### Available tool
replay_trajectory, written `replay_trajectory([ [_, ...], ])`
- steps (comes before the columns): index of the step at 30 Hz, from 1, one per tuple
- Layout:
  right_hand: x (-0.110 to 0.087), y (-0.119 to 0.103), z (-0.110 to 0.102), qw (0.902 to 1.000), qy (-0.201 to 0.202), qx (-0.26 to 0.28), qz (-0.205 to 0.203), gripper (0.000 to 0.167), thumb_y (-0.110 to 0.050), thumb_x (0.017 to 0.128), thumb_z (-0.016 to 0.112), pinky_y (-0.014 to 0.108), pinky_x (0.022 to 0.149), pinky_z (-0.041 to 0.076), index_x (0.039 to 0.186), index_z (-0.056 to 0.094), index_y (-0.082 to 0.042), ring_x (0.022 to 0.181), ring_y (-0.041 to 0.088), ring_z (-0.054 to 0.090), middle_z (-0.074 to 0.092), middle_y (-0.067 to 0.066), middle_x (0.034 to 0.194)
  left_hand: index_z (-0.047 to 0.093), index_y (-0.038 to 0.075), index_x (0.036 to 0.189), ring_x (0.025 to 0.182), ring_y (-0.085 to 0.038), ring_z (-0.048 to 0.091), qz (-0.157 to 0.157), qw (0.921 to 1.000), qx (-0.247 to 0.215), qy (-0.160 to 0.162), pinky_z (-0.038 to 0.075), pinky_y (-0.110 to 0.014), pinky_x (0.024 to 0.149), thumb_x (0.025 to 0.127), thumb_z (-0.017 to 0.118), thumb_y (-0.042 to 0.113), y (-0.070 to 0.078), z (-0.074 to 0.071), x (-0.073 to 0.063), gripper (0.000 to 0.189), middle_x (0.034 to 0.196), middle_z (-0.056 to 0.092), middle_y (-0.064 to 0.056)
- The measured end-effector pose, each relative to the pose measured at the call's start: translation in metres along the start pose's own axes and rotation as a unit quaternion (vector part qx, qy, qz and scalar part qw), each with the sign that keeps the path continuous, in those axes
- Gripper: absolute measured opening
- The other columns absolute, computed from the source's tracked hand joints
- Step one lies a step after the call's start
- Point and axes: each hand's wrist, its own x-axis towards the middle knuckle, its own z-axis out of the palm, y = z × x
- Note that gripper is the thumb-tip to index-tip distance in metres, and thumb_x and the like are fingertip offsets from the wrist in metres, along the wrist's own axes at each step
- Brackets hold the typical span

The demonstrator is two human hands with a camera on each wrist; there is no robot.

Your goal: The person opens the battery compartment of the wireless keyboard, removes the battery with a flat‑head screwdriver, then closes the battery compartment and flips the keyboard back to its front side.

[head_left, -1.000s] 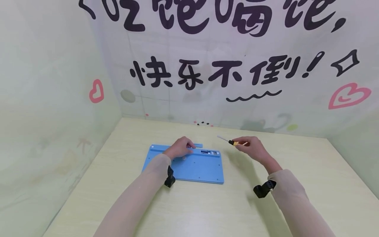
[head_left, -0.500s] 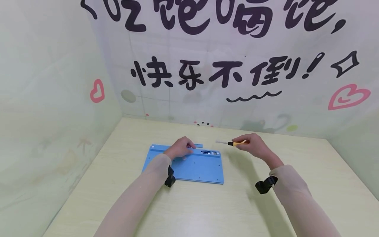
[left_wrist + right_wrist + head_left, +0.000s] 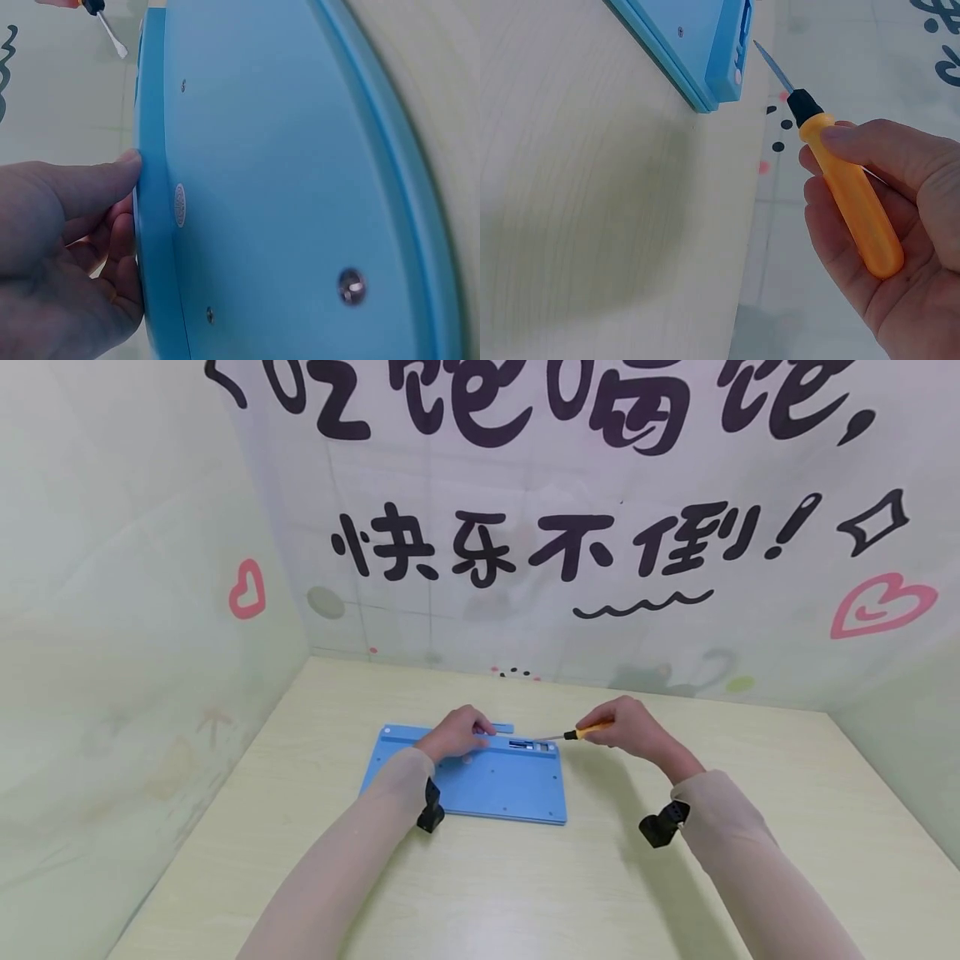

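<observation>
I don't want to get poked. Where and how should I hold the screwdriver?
Probably by its orange handle, coming from the right in the head view. The handle is thick and rounded and lies at that end, while the thin metal shaft points left, toward the blue panel. The right hand grips it there.

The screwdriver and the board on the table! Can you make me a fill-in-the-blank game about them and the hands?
1. The screwdriver is in the person's ____ hand.
2. The board is coloured ____.
3. The only hand touching the board is the person's ____ hand.

Missing words: right; blue; left.
</observation>
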Motion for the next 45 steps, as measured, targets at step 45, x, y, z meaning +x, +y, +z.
replay_trajectory([
  [45,0.025,-0.052,-0.009,0.9872,-0.107,-0.117,0.021,0.015,0.0,0.08,0.064,0.029,0.048,0.049,0.093,0.072,0.0,0.062,0.02,0.057,0.066,0.008,0.086,0.068,0.008,0.104,0.087,-0.017,0.05,-0.002,1.0,-0.001,-0.004,0.044,-0.03,0.079,0.087,0.062,0.007,-0.001,0.001,0.001,0.019,0.099,0.057,-0.003],
])
